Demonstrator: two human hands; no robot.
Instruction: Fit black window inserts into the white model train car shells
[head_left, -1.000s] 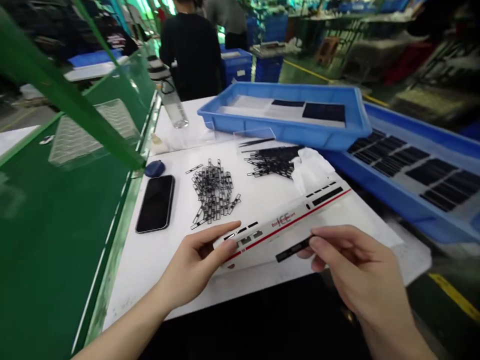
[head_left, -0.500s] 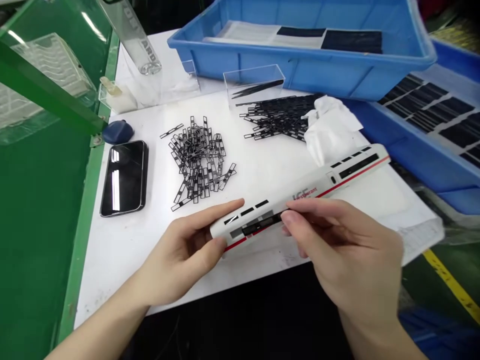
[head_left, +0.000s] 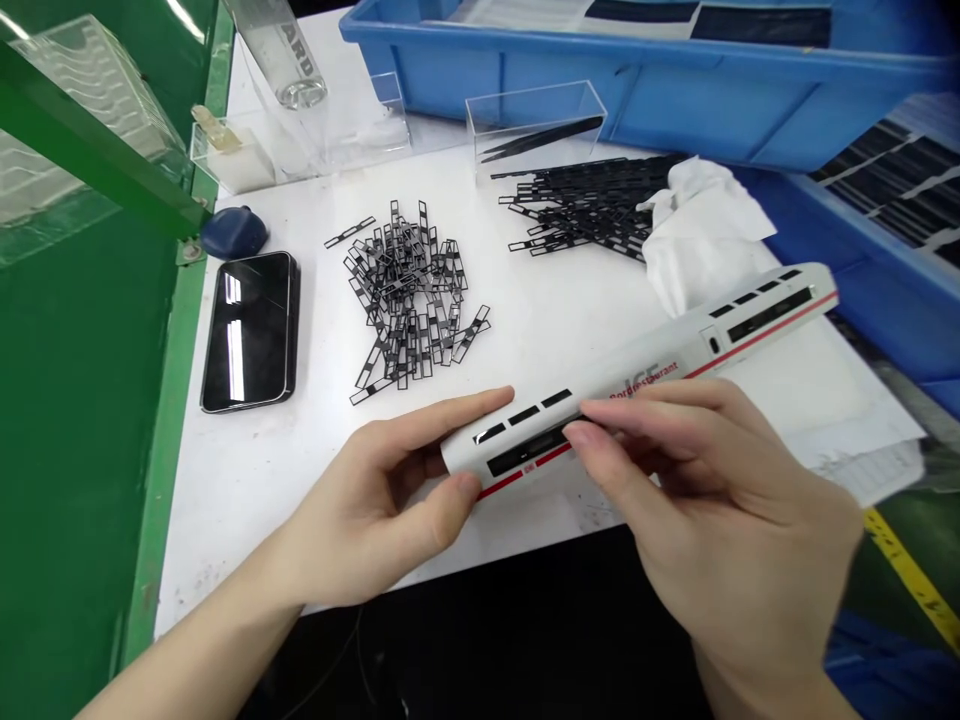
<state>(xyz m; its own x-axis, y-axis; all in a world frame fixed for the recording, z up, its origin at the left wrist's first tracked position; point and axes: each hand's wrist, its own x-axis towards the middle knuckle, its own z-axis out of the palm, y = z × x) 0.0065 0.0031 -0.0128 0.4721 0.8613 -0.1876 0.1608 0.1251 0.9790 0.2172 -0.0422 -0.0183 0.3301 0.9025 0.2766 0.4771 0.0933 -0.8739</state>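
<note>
A white model train car with a red stripe and "Bordrestaurant" lettering lies slantwise across the middle, held above the table's front edge. My left hand is closed around its left end, thumb on the near side and fingers over the roof. In the car's left side opening sits a black window strip, nearly level with the wall. Thumb and forefinger of my right hand pinch the strip's right end against the car; the fingertips hide that end.
Behind lie a loose pile of black window frames and a second heap beside crumpled white paper. A phone-like black device is at left. Tweezers rest on a clear box before a blue bin.
The black strip's left end has moved left and into the opening, covering the grey gap seen before. The car and both hands appear shifted slightly right as the view moved.
</note>
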